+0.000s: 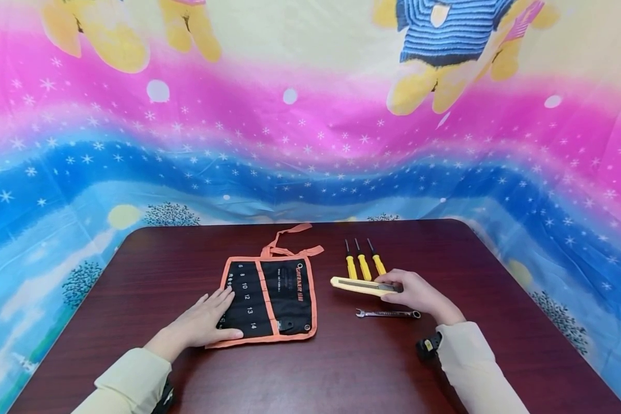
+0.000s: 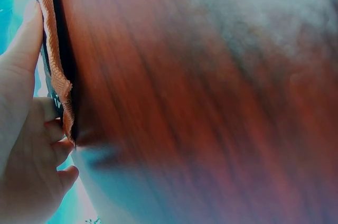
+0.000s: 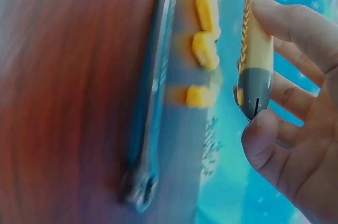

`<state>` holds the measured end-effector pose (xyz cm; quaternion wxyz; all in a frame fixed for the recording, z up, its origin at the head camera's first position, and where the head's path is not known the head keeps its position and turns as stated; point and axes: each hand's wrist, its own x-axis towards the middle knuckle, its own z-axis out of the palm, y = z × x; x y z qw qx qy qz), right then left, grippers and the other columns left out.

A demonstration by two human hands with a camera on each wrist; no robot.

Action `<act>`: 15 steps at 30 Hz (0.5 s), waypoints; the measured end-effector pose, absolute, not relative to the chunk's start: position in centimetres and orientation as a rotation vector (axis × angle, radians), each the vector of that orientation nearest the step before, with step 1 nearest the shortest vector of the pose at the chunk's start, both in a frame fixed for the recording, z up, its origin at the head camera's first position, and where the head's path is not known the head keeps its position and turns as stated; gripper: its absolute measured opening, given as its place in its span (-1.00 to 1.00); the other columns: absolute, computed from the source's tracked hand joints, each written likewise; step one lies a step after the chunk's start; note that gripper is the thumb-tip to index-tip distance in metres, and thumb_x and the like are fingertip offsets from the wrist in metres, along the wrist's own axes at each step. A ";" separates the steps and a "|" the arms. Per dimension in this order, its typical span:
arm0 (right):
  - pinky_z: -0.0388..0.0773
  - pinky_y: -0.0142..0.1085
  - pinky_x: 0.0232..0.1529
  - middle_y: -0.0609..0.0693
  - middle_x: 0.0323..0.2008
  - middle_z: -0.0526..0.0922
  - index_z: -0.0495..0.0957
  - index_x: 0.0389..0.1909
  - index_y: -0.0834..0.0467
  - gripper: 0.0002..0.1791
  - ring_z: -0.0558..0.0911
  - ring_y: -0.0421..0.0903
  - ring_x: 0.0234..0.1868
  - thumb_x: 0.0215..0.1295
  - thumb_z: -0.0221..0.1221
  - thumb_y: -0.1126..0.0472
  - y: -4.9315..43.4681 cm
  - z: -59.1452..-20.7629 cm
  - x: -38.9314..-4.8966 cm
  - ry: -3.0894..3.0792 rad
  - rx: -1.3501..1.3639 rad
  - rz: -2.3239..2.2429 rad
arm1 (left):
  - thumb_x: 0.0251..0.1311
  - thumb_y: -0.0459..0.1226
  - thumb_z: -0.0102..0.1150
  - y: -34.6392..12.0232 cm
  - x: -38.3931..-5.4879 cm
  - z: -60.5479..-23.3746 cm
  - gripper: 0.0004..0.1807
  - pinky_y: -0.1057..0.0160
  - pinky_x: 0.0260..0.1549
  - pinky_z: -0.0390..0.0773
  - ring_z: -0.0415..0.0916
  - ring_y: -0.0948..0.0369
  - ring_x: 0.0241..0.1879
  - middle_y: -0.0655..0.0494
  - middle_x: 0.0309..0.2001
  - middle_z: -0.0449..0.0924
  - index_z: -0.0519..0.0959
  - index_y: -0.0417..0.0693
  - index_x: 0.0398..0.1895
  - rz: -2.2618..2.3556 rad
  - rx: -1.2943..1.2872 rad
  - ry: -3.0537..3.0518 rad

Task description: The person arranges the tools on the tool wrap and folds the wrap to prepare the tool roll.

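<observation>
My left hand (image 1: 199, 323) rests with its fingers laid out on the left edge of a black tool pouch (image 1: 294, 302) with orange trim. The pouch lies flat, its pockets numbered in white. In my right hand (image 1: 419, 294) is a pale yellow utility knife (image 1: 359, 286), pinched near its dark end cap (image 3: 255, 89) and held above the table. Below the knife a combination wrench (image 1: 385, 314) lies crosswise. Beyond it lie three screwdrivers with yellow handles, the middle screwdriver (image 1: 363, 267) close to the knife in the head view.
Orange tie straps (image 1: 296, 228) trail from the pouch's far edge. The dark reddish wooden table (image 1: 336, 379) has rounded far corners. A printed cloth backdrop (image 1: 300, 144) hangs behind it and along both sides.
</observation>
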<state>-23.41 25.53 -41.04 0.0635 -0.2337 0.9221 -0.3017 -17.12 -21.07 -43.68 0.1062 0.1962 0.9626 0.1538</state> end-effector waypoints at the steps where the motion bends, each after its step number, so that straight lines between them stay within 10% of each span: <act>1: 0.48 -0.26 -0.34 -0.11 -0.26 0.51 0.59 -0.04 0.09 -0.64 0.44 -0.12 -0.33 0.09 0.31 0.20 25.2 -40.9 -23.4 2.787 -0.725 -0.910 | -0.02 0.33 0.06 -21.1 -17.1 -43.7 0.08 -0.17 0.22 -0.07 -0.07 -0.12 0.34 -0.25 0.34 0.05 0.13 -0.33 0.34 0.452 0.576 2.836; 15: 0.50 -0.29 -0.26 -0.17 -0.17 0.54 0.59 -0.04 0.02 -0.65 0.48 -0.15 -0.20 0.10 0.31 0.19 20.5 -39.9 -23.8 2.767 -0.954 -0.773 | -0.02 0.31 0.07 -21.0 -17.1 -43.5 0.07 -0.17 0.22 -0.07 -0.07 -0.13 0.34 -0.26 0.34 0.05 0.13 -0.34 0.34 0.445 0.565 2.829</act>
